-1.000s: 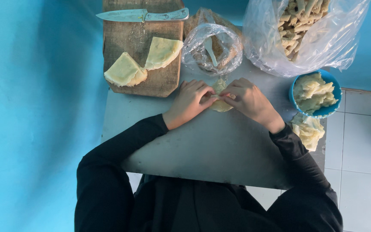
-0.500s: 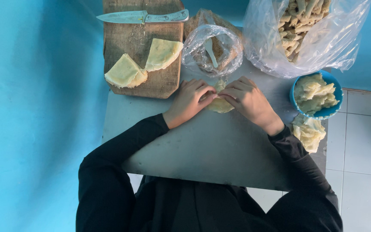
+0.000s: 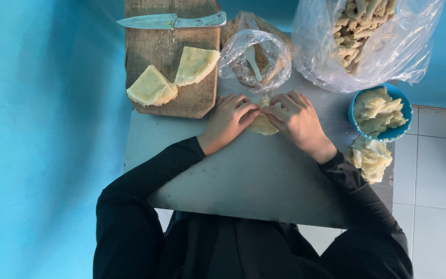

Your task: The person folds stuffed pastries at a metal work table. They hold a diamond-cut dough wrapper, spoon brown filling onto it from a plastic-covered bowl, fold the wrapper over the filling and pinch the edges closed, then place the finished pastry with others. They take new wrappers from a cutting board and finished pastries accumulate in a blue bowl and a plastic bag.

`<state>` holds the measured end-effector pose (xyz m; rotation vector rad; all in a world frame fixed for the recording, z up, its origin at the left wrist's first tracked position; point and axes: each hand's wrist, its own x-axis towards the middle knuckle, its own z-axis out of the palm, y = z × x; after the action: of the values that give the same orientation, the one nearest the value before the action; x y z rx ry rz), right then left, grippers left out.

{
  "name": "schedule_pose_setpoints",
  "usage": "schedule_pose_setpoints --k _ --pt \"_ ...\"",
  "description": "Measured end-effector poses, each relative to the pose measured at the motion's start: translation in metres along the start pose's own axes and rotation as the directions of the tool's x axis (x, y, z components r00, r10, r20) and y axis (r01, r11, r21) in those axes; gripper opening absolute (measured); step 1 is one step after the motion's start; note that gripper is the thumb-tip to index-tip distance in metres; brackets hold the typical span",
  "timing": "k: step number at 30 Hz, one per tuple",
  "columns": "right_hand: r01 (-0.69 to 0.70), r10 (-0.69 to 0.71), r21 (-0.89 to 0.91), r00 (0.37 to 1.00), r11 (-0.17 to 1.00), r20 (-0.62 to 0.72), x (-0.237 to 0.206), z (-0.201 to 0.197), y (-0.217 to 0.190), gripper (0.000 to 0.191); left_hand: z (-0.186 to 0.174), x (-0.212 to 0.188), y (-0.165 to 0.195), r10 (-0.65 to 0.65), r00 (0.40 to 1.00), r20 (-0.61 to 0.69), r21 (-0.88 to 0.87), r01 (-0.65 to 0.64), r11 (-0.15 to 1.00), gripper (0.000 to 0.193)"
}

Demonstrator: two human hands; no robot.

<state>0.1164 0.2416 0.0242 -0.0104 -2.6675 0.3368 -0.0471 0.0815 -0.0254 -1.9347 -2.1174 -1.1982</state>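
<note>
Head view: my left hand (image 3: 229, 120) and right hand (image 3: 296, 120) meet over a thin pale-yellow pastry wrapper (image 3: 262, 124) lying on the grey tabletop (image 3: 243, 181), just below the clear bag with a white spoon (image 3: 254, 58) in it. Both hands are curled, fingertips pinching the wrapper's upper edge; the wrapper is mostly hidden under my fingers, so I can't tell if filling is already inside. To do this fold well, I judge: keep the sheet flat on the table, pinch with fingertips only, fold evenly from both sides so the edges line up, press lightly since the sheet looks thin and may tear. Keep the thumbs underneath to stop it sliding. Wooden cutting board (image 3: 174, 57) sits at upper left with two stacks of wrapper sheets (image 3: 174, 77) and a knife (image 3: 171, 20) across its top, well apart from my hands. Blue bowl (image 3: 403, 106) at right holds folded pieces, more folded pieces (image 3: 370, 159) on the table just beside it. Big plastic bag of rolled sticks (image 3: 362, 31) at upper right.
</note>
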Motion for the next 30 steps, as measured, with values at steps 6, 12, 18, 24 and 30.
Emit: schedule_pose_setpoints --k 6,12,18,24,30 --pt "-0.022 0.025 -0.074 0.999 0.997 0.033 0.001 -0.003 -0.001 0.031 -0.003 0.002 0.004 -0.042 0.999 -0.029 -0.135 0.038 0.990 0.026" --pt "-0.012 0.014 -0.037 0.999 0.999 0.034 -0.001 -0.003 0.000 0.039 -0.013 -0.001 0.011 -0.015 0.998 -0.066 -0.141 0.006 0.990 0.029" --pt "-0.078 0.074 -0.130 0.997 0.988 -0.030 0.000 0.006 0.004 0.041 -0.024 -0.006 0.026 -0.044 0.999 -0.007 -0.074 0.043 0.996 0.032" --pt "-0.045 0.038 -0.110 0.997 0.993 -0.063 -0.002 0.003 0.009 0.035 -0.030 -0.019 0.032 -0.052 0.999 0.012 -0.042 0.053 0.998 0.037" --pt "-0.147 0.136 -0.072 0.980 0.986 -0.143 0.001 0.018 0.018 0.029 -0.030 -0.028 0.023 -0.105 0.992 0.075 -0.018 0.107 0.994 0.027"
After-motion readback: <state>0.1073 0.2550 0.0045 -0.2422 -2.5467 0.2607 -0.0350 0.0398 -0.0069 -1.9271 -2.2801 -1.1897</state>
